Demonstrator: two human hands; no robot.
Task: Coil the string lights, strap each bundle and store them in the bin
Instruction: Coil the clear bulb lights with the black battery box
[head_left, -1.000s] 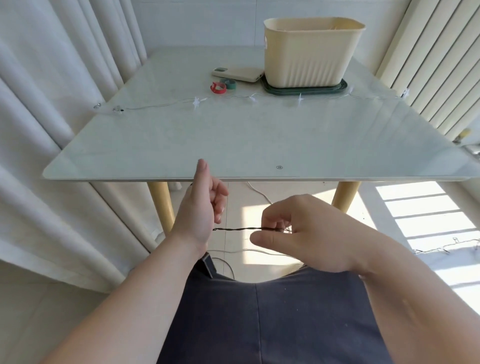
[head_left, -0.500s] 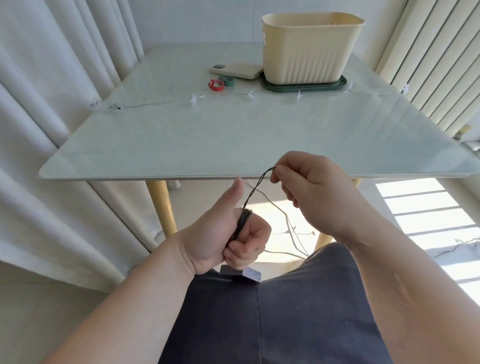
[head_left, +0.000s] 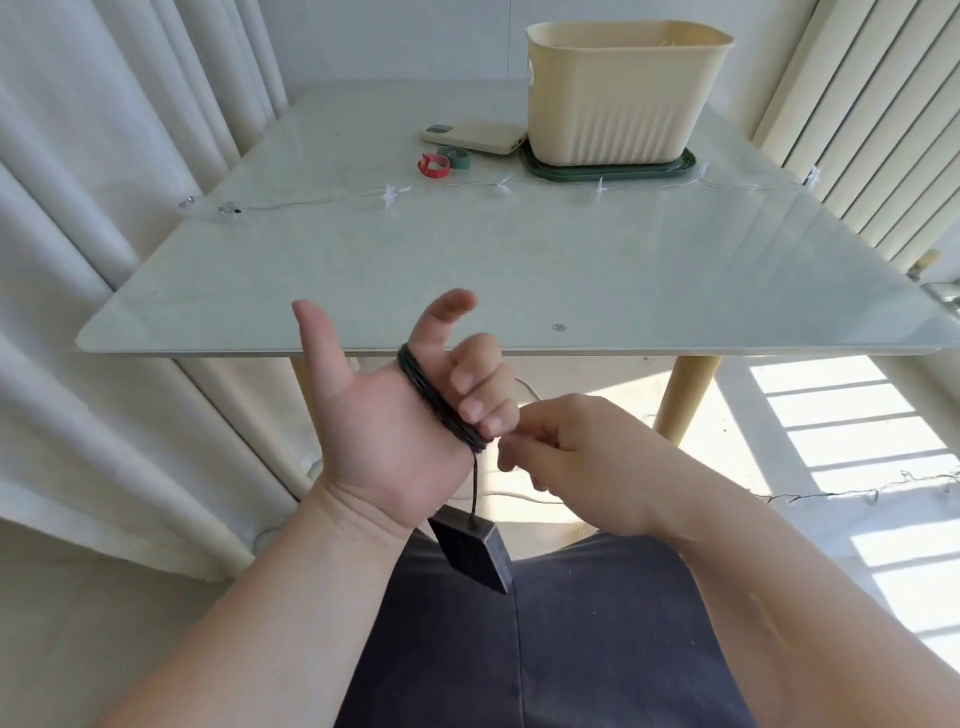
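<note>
A pale glass-topped table (head_left: 519, 270) fills the middle of the frame on light wooden legs (head_left: 685, 395), with a flat cream device (head_left: 475, 137) lying toward its far edge. White curtains (head_left: 104, 208) hang down the left side. Pale vertical slats (head_left: 872, 104) line the upper right, and striped sunlight falls on the floor (head_left: 857, 415) at right.

table (head_left: 519, 270): glossy glass | bin (head_left: 618, 104): ribbed matt plastic | curtain (head_left: 78, 208): cloth
</note>
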